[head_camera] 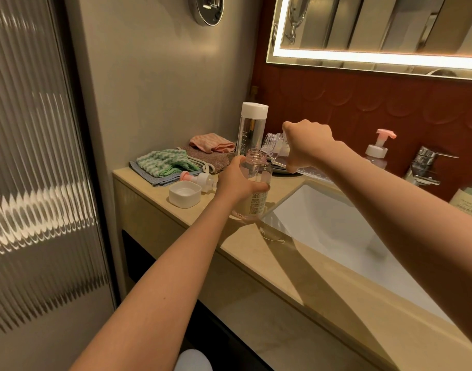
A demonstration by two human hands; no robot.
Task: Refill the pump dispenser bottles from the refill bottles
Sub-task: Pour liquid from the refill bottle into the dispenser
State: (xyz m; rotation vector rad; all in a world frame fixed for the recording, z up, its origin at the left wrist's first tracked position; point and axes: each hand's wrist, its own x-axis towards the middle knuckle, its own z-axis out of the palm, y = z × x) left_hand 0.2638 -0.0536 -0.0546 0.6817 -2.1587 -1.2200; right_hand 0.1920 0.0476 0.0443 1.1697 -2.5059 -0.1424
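My left hand (pixel 236 179) grips an uncapped clear dispenser bottle (pixel 256 183) standing on the beige counter (pixel 202 220) by the sink's left corner. My right hand (pixel 308 141) holds a clear refill bottle (pixel 276 149) tipped on its side, its open neck just over the dispenser's mouth. The removed pink-and-white pump head (pixel 200 179) lies on the counter to the left, beside a white square cap (pixel 185 194). A second tall clear refill bottle (pixel 252 127) with a white cap stands upright behind.
Folded cloths (pixel 162 163) in green, pink and brown lie at the counter's back left. The white sink basin (pixel 328 223) sits to the right, with a chrome tap (pixel 423 164), a pink pump bottle (pixel 378 151) and a green-labelled bottle (pixel 470 199) behind it.
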